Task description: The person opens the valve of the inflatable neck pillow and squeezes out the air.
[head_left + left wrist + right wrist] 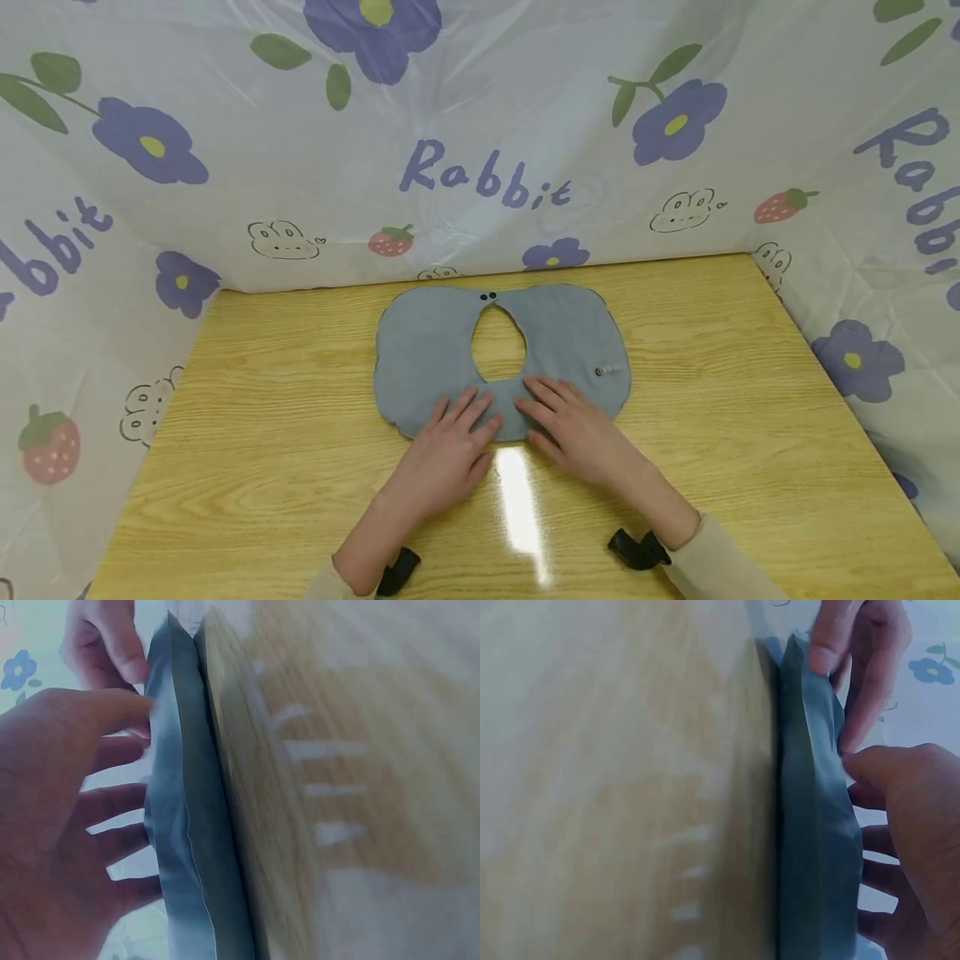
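Observation:
A grey-blue inflatable neck pillow (427, 342) lies flat on the wooden table, its oval neck hole in the middle. Two dark snap buttons (488, 297) show at its far edge, and a small clear air valve (602, 371) is on its right side. My left hand (450, 450) rests on the near edge, left of centre, fingers spread. Just right of centre, my right hand (577, 429) touches the same edge with its fingers extended. Both wrist views show fingertips on the top face of the pillow (176, 802), whose seamed side stands slightly above the table.
The wooden table (750, 400) meets a white printed curtain (495, 108) at the back and both sides. Black wrist straps (637, 550) show near the sleeves. A bright light reflection (517, 508) lies on the tabletop between the forearms.

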Motion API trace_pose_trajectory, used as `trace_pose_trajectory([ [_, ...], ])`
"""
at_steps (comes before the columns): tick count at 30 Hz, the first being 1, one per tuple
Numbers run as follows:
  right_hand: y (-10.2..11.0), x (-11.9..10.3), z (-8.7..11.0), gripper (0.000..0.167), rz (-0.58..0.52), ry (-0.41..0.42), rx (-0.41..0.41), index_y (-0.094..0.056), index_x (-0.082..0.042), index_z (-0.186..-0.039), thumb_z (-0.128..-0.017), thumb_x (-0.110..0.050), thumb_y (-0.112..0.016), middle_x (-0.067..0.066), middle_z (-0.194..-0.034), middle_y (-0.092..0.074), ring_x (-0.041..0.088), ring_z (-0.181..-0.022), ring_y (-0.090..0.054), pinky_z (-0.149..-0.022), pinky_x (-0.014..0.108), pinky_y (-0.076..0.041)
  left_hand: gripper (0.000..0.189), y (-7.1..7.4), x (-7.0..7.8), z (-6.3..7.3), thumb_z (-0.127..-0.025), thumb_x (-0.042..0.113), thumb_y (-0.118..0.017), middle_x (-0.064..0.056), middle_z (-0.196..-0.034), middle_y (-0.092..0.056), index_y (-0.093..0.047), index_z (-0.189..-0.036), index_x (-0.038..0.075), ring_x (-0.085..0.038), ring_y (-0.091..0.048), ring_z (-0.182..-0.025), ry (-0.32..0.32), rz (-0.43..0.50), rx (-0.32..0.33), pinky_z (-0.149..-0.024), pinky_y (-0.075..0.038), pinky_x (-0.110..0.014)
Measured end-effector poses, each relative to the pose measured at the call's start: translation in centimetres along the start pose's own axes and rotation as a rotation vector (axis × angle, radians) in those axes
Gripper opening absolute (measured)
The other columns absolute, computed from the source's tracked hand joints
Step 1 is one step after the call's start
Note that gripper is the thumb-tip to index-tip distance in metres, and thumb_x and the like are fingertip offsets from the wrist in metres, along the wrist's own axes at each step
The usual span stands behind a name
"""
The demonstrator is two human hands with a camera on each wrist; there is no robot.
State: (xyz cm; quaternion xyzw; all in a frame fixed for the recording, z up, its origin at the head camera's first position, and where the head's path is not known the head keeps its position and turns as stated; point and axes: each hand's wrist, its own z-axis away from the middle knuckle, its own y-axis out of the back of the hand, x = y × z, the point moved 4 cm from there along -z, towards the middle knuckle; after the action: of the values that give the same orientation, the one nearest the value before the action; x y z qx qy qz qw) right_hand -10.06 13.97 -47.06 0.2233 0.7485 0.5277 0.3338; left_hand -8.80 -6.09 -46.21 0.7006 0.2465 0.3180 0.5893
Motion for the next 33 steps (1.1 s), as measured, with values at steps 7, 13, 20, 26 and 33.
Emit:
trace_pose_trajectory([
  [7,1.6,2.9,-2.6,0.043,-0.07,-0.052,0.013,-0.061,-0.001,-0.139,-0.103,-0.024,-0.065,0.026,-0.152,-0.047,0.042,-0.141,-0.042,-0.114,0.056,-0.034,0.044,1.8,-3.8,-2.9,-0.102,0.026,-0.066,-0.021,-0.147,-0.053,-0.062,-0.141,0.005,-0.042,-0.043,-0.141,0.064,0.1,0.144,-0.111,-0.037,-0.06],
  [13,3.2,7.0,-6.1,0.046,-0.027,-0.14,-0.019,-0.058,0.003,-0.142,-0.103,-0.022,-0.064,0.03,-0.151,-0.044,0.048,-0.141,-0.039,-0.115,0.06,-0.031,0.046,2.8,-8.2,-6.7,-0.105,0.029,-0.061,-0.024,-0.148,-0.051,-0.061,-0.143,0.003,-0.045,-0.04,-0.142,0.171,0.099,0.139,-0.115,-0.034,-0.057],
  [20,3.2,10.2,-10.1,0.05,0.152,-0.215,-0.132,-0.054,-0.006,-0.149,-0.105,-0.03,-0.061,0.025,-0.157,-0.04,0.044,-0.144,-0.036,-0.112,0.065,-0.032,0.055,3.8,-11.5,-9.6,-0.106,0.041,-0.055,-0.019,-0.156,-0.044,-0.053,-0.152,0.01,-0.043,-0.034,-0.147,0.287,-0.053,-0.016,-0.113,-0.032,-0.063],
  [26,2.2,11.0,-11.8,0.053,0.224,-0.244,-0.212,-0.052,-0.014,-0.151,-0.106,-0.04,-0.058,0.021,-0.158,-0.039,0.041,-0.145,-0.036,-0.111,0.068,-0.031,0.071,3.0,-12.9,-10.6,-0.103,0.058,-0.051,-0.015,-0.164,-0.032,-0.042,-0.159,0.016,-0.04,-0.022,-0.152,0.353,-0.079,-0.15,-0.114,-0.027,-0.067],
  [33,1.2,10.8,-12.1,0.055,0.254,-0.232,-0.234,-0.052,-0.019,-0.153,-0.105,-0.047,-0.055,0.02,-0.159,-0.038,0.041,-0.146,-0.034,-0.108,0.072,-0.032,0.075,1.7,-14.0,-10.7,-0.101,0.064,-0.05,-0.014,-0.163,-0.034,-0.042,-0.159,0.017,-0.04,-0.025,-0.151,0.37,-0.106,-0.163,-0.112,-0.027,-0.069],
])
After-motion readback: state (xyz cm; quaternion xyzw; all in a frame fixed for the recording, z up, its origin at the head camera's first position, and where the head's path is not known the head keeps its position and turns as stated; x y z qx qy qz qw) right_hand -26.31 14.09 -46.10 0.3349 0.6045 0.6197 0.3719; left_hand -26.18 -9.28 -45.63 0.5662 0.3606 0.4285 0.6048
